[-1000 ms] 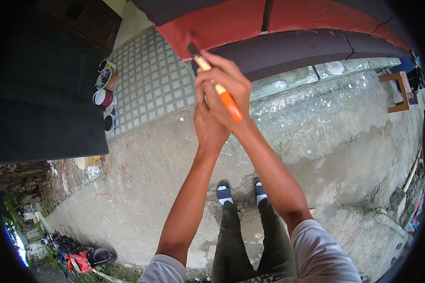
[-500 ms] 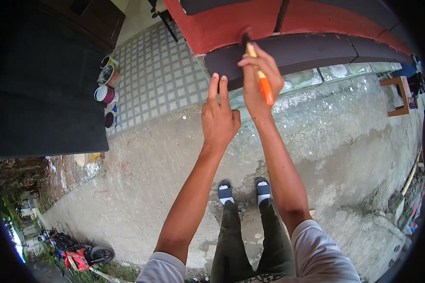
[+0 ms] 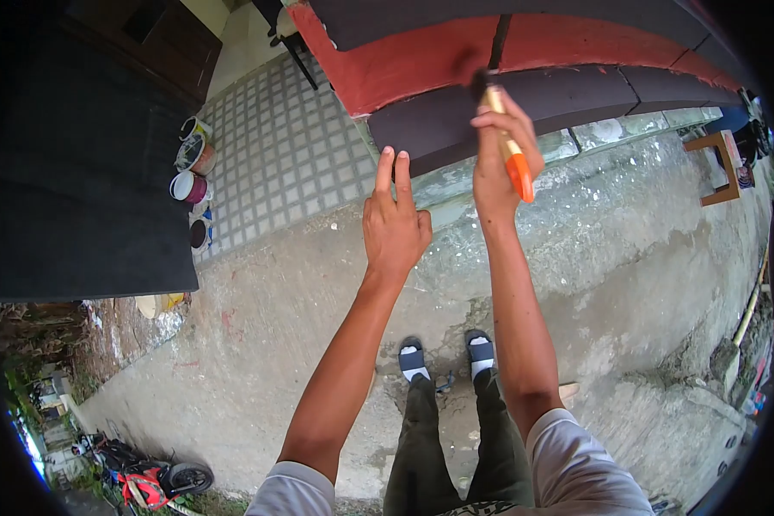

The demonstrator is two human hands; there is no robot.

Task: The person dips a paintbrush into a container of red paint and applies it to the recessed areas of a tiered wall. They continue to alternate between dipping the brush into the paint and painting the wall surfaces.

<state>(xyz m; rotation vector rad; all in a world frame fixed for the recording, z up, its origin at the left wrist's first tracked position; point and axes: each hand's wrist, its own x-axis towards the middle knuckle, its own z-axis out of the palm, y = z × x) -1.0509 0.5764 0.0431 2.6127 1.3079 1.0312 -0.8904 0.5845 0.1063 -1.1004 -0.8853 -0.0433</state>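
Observation:
My right hand point(image 3: 507, 163) grips a paintbrush point(image 3: 518, 170) by its cream and orange handle. The dark bristles point up, over the lower edge of a red painted wall band point(image 3: 439, 62), with a blurred dark patch just above them. Below that band runs a dark grey ledge point(image 3: 568, 90). My left hand point(image 3: 396, 224) is open and holds nothing; its two longest fingers stretch forward, tips at the front edge of the ledge near its left corner, while the others are partly curled.
Several paint buckets point(image 3: 187, 187) line the left side of the tiled floor point(image 3: 271, 146). A brown wooden frame point(image 3: 731, 168) stands on the right. Beneath me is rough concrete point(image 3: 275, 335). A red motorcycle point(image 3: 150, 482) is parked at the lower left.
My right hand has moved right and slightly down with the paintbrush, along the red band's lower edge. My left hand stays near the ledge corner, shifted only a little in view.

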